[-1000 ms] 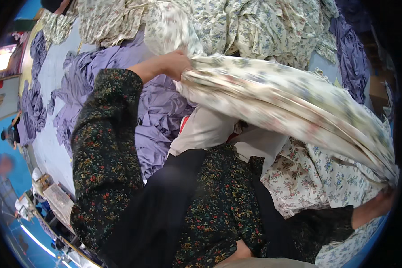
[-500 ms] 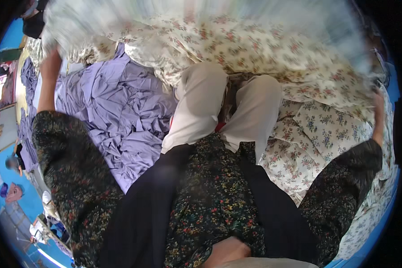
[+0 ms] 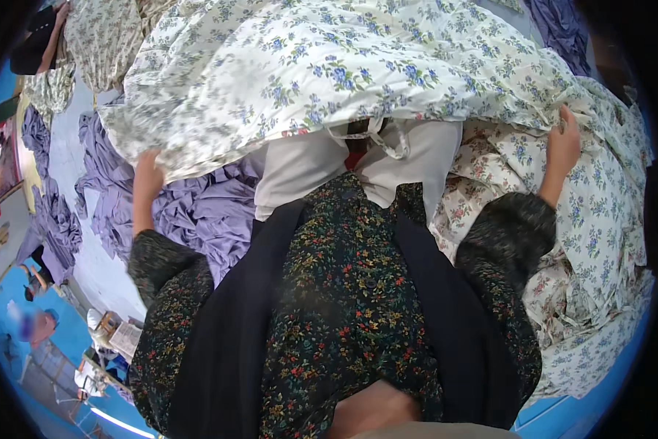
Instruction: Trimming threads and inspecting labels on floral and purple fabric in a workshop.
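Observation:
A wide white cloth with blue flowers (image 3: 344,69) stretches across in front of me. At its near left corner my left hand (image 3: 148,172) is closed on the edge. My right hand (image 3: 562,143) pinches the same edge at the right. White fabric ties (image 3: 396,146) hang from the middle of that edge, over the white-clad knees (image 3: 300,172). Below my left hand lies a crumpled heap of lavender cloth (image 3: 204,212). Beneath the right end of the held cloth is another fabric, cream with small red flowers (image 3: 494,157).
More floral cloth (image 3: 600,241) is heaped at my right. Lavender cloth (image 3: 556,29) lies at the far right too. Another person's arm (image 3: 51,44) shows at the far left, beside hanging floral cloth (image 3: 106,44). Blue floor (image 3: 10,314) shows at the left rim.
Both hands have come nearer and inward, drawing the cloth's edge toward me. The blurred, raised cloth has come down, its blue-flowered side now showing over the red-flowered one.

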A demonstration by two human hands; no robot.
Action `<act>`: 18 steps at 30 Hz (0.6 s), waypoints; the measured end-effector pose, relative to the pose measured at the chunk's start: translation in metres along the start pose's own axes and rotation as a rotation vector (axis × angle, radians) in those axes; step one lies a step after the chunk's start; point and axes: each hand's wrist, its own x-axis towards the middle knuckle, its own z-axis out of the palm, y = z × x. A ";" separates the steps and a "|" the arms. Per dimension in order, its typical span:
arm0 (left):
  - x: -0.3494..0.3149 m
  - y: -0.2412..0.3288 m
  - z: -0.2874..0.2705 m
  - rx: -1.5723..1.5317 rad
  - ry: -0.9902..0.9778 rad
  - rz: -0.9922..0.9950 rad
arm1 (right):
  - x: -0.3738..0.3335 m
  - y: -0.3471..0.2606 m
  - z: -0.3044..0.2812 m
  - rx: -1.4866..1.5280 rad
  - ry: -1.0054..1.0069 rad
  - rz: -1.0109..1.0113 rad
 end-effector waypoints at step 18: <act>0.027 0.410 -0.020 -0.990 -0.328 0.207 | -0.166 -0.234 0.058 1.454 -0.954 0.765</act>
